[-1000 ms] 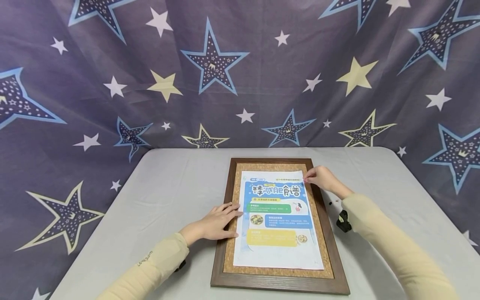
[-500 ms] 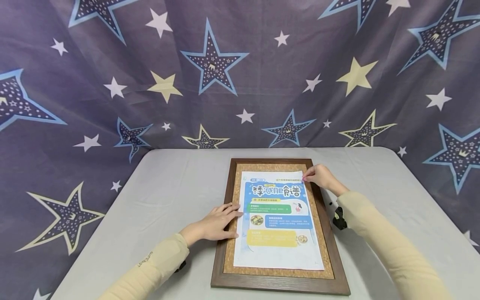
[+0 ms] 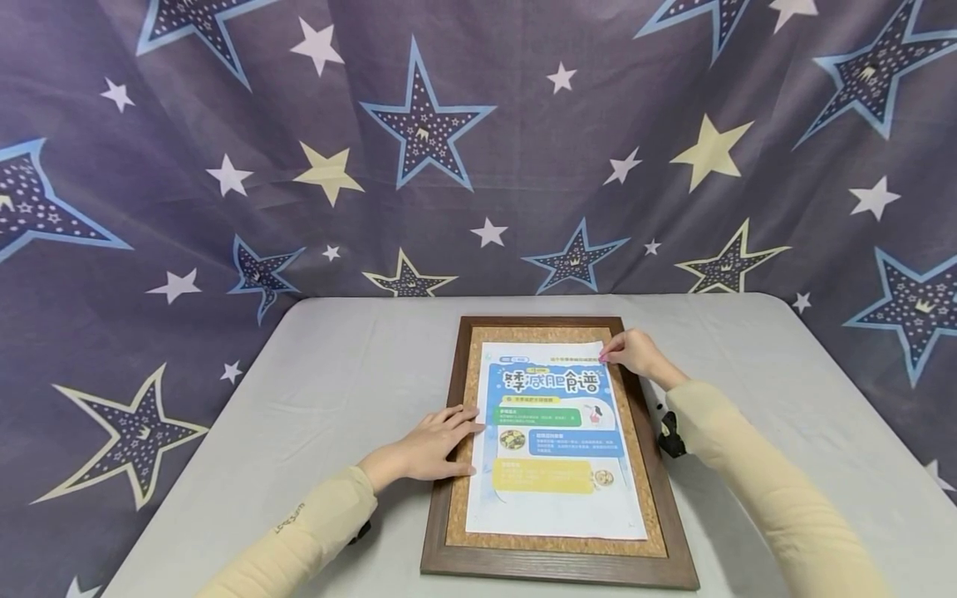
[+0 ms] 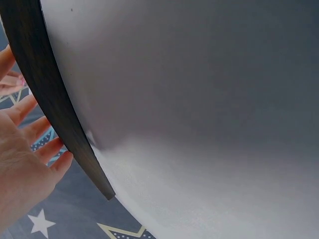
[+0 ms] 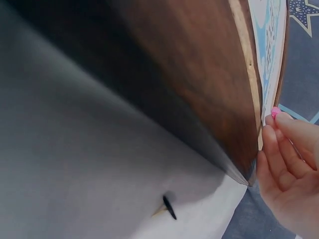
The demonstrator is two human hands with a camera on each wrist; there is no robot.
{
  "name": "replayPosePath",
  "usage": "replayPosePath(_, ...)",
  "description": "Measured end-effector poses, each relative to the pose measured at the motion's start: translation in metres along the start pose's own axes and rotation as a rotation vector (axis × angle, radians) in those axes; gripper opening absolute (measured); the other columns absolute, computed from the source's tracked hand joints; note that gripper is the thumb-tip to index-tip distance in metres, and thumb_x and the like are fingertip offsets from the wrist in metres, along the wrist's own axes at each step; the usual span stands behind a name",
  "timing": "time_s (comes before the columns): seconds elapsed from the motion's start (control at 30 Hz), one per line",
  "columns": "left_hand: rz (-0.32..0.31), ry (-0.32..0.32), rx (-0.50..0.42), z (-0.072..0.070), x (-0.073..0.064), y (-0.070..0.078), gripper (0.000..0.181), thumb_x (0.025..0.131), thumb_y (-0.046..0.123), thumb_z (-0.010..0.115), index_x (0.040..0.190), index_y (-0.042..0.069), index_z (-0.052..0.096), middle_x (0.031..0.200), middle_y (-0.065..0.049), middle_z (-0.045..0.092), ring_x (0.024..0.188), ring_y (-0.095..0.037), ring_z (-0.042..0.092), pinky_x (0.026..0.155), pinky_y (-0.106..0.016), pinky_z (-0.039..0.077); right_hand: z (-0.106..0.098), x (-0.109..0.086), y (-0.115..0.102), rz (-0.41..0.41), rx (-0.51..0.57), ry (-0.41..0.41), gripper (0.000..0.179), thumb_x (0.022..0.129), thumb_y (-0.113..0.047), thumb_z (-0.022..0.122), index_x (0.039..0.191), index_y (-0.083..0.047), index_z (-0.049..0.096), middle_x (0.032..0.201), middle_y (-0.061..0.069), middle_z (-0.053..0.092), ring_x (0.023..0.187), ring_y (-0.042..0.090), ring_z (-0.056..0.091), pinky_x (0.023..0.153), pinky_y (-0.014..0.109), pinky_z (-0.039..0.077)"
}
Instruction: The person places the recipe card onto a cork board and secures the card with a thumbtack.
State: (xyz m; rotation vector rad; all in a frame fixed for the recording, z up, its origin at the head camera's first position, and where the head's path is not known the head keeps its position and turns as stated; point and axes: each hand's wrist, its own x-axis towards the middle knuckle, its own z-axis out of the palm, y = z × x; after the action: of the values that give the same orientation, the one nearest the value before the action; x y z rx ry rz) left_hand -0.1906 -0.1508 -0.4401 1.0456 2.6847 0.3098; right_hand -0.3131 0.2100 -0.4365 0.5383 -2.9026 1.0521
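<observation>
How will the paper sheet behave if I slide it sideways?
The sheet looks thin, so it would probably flex or buckle rather than push stiffly. It lies flat on the cork, so tipping seems unlikely. Pressure from the left hand at its left edge may make it drag or wrinkle there.

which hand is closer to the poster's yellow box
Left. The left hand is left of the yellow box, at the edge of the poster; the right hand is farther up, by its top right corner.
</observation>
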Motion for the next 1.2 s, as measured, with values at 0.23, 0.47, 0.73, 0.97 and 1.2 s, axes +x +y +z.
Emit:
replayPosePath(0.23, 0.002, 0.001, 0.002, 0.000, 0.000, 0.000, 0.063, 0.085, 0.046, 0.052, 0.135, 0.012, 0.036, 0.144, -0.010, 0.022, 0.131, -0.032, 0.016, 0.102, -0.050, 0.016, 0.001, 0.003, 0.001, 0.000, -0.014, -0.005, 0.008, 0.077, 0.001, 0.062, 0.074, 0.005, 0.069, 0.071, 0.013, 0.066, 0.062, 0.009, 0.053, 0.061, 0.025, 0.043)
replayPosePath(0.47, -0.003, 0.003, 0.007, 0.000, 0.000, 0.000, 0.063, 0.085, 0.046, 0.052, 0.135, 0.013, 0.036, 0.144, -0.009, 0.022, 0.131, -0.031, 0.016, 0.102, -0.051, 0.016, 0.002, 0.004, 0.002, -0.007, -0.032, -0.015, 0.008, 0.077, 0.002, 0.062, 0.074, 0.005, 0.069, 0.073, 0.014, 0.066, 0.065, 0.012, 0.053, 0.064, 0.028, 0.042)
replayPosePath(0.73, -0.001, 0.005, 0.000, -0.001, 0.000, 0.001, 0.063, 0.085, 0.046, 0.052, 0.135, 0.012, 0.036, 0.144, -0.009, 0.022, 0.131, -0.032, 0.016, 0.102, -0.051, 0.016, 0.003, 0.006, 0.004, -0.003, -0.027, -0.040, 0.008, 0.077, 0.003, 0.060, 0.074, 0.006, 0.068, 0.074, 0.014, 0.066, 0.065, 0.014, 0.054, 0.063, 0.028, 0.043)
replayPosePath(0.97, 0.000, 0.008, 0.008, 0.001, 0.000, -0.001, 0.062, 0.085, 0.046, 0.052, 0.135, 0.013, 0.036, 0.144, -0.009, 0.023, 0.131, -0.031, 0.016, 0.102, -0.050, 0.016, 0.005, 0.009, 0.008, -0.017, -0.036, -0.058, 0.010, 0.078, 0.002, 0.060, 0.074, 0.005, 0.068, 0.074, 0.014, 0.066, 0.064, 0.012, 0.052, 0.062, 0.026, 0.041)
replayPosePath(1.2, 0.001, 0.010, 0.012, 0.001, 0.000, -0.001, 0.062, 0.084, 0.046, 0.053, 0.135, 0.012, 0.037, 0.144, -0.009, 0.023, 0.131, -0.031, 0.016, 0.102, -0.050, 0.017, 0.004, 0.011, 0.008, -0.019, -0.014, -0.088, 0.011, 0.079, -0.001, 0.060, 0.074, 0.006, 0.068, 0.074, 0.015, 0.066, 0.062, 0.014, 0.051, 0.058, 0.027, 0.040)
